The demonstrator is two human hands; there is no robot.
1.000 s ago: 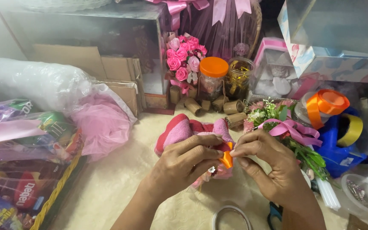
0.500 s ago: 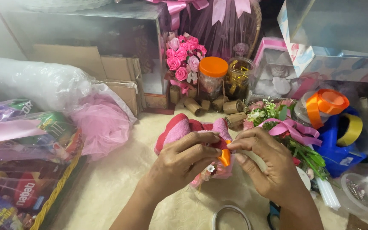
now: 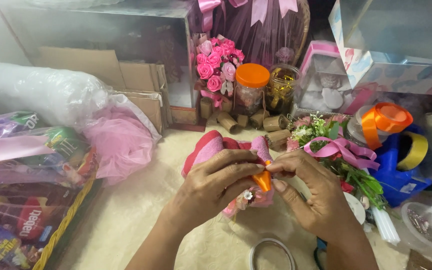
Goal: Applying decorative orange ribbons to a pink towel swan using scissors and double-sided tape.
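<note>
- Light is warm and medium bright, coming from above and in front of me; middle of the view is best lit.
- My left hand (image 3: 216,182) and right hand (image 3: 316,200) are quite sharp, w/ soft shadow under them on the cream cloth (image 3: 141,220).
- Glare on the clear plastic bag (image 3: 41,92) and on the glass box (image 3: 101,40), looks hazy.
- Top right corner is blurry & washed out.
- Edges bend a bit, wide lens.
- Bottom left snack packets (image 3: 21,220) are darker, less sharp.

Rolled pink towel (image 3: 211,147) looks soft, fuzzy terry cloth; orange ribbon (image 3: 263,181) is shiny satin; jar's orange lid (image 3: 253,75) is smooth plastic.
</note>
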